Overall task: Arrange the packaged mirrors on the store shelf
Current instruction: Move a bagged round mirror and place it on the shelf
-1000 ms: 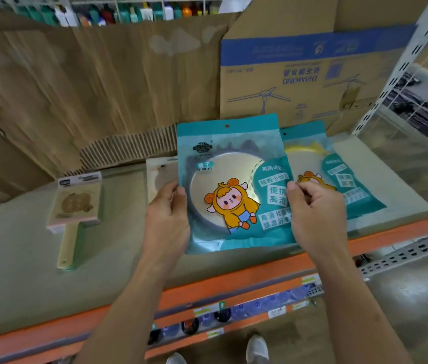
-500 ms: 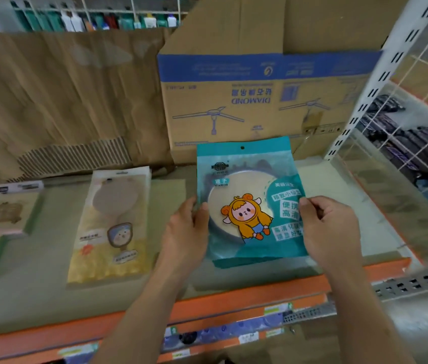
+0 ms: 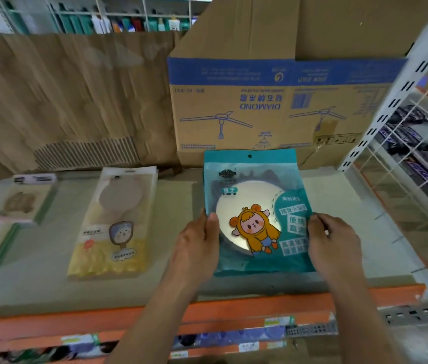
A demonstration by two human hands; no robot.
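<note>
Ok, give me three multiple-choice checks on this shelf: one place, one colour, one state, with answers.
1. Where is the yellow mirror package relative to the teal mirror package? A left B right C on top
2. Colour of the shelf's front beam? A orange B white C black
3. The teal mirror package is: A untouched B gripped at both sides C held one-handed
Answers: 1A, it lies apart leftward; 2A, plainly orange; 3B, left hand and right hand each pinch a side.
</note>
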